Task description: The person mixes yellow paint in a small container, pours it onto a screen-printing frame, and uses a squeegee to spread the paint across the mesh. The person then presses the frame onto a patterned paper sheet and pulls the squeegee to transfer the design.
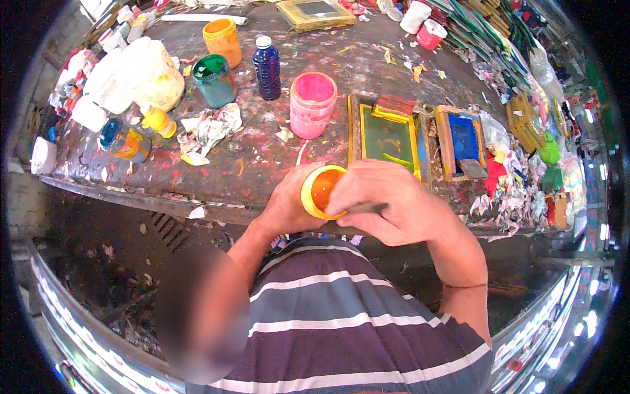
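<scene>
Both hands grip things: left hand wraps a yellow jar, mouth tilted up-right; right hand pinches a dark stick. Pink tub and blue bottle stand beyond.

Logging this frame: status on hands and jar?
Left hand cups yellow jar of orange paint. Right hand over its mouth, gripping thin dark tool. Pink tub behind, apart.

Both hands, left and right, curl closed together.
</scene>
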{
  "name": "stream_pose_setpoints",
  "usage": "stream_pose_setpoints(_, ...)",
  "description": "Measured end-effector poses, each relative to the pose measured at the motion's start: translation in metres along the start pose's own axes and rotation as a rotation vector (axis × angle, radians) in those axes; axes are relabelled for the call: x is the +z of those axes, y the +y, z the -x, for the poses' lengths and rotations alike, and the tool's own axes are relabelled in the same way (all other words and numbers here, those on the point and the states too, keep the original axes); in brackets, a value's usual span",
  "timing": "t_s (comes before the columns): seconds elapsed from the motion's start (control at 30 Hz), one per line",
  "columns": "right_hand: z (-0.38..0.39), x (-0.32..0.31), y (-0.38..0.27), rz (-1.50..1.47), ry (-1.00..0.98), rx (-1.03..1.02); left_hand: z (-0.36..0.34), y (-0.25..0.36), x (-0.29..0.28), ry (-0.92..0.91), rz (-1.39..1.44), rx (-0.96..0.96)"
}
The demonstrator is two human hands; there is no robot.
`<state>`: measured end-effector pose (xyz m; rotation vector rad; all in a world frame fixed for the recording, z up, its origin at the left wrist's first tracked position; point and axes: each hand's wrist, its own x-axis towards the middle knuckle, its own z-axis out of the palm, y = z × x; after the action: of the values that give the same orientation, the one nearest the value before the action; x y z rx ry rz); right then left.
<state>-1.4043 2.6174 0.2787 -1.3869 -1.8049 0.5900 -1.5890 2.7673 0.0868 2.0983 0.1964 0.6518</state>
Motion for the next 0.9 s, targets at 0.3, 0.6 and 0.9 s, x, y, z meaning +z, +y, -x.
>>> stream_pose_setpoints(0.3,0.016,-0.01,-0.027,0.267,0.141,0.131,-0.001,-0.006,0.001,-0.035,0.125,0.023)
stream_pose_setpoints(0.6,0.014,-0.011,-0.026,0.178,0.044,0.139,-0.002,-0.011,-0.001,-0.028,0.123,0.062)
stream_pose_setpoints(0.9,0.011,-0.019,-0.015,0.168,0.03,0.132,0.001,-0.014,0.001,-0.037,0.144,0.038)
